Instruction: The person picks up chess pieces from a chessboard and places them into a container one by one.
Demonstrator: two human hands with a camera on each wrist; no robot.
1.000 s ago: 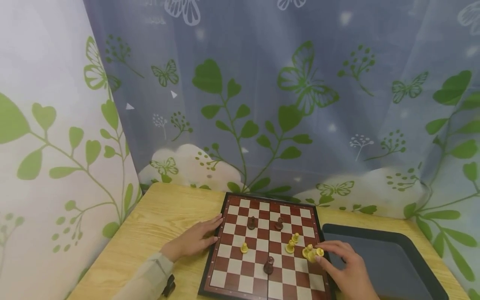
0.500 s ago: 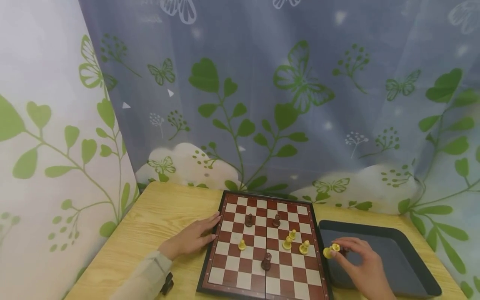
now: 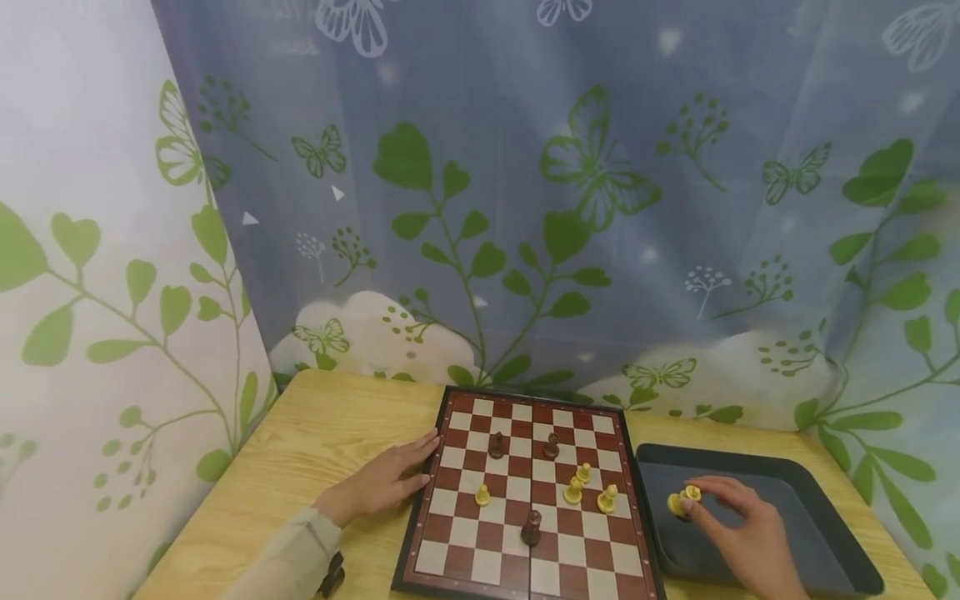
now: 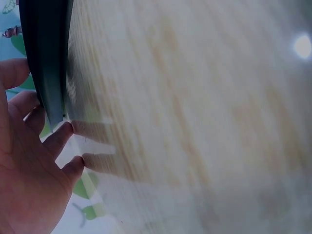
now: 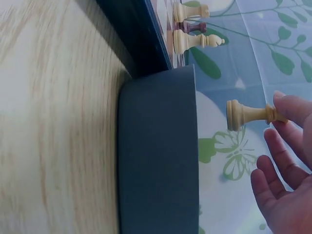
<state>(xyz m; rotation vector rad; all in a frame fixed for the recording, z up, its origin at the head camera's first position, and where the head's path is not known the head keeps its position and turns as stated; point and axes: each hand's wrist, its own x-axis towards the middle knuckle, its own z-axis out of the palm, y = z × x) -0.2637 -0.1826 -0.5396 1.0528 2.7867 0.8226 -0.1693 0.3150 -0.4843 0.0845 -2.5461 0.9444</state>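
My right hand (image 3: 750, 525) pinches a pale yellow chess piece (image 3: 678, 504) by its top, over the dark tray (image 3: 840, 521). In the right wrist view the held chess piece (image 5: 243, 114) has its base free, apart from the tray's wall (image 5: 158, 156); fingertips hide its head. My left hand (image 3: 378, 483) lies at the left edge of a red-and-white chessboard (image 3: 459, 546), its fingertips at the black frame. On the board stand several yellow pieces, among them a pawn (image 3: 482, 496) and a bishop (image 3: 608, 500), plus three dark brown pieces, one a rook (image 3: 532, 529).
The board and the tray stand side by side on a light wooden table (image 3: 352, 408). Behind the table hangs a printed curtain (image 3: 480, 208) with leaves and butterflies. A small black object (image 3: 333, 575) shows beside the left sleeve.
My right hand has carried the yellow chess piece rightward from the board's right side to over the tray. My left hand has stayed at the board's edge.
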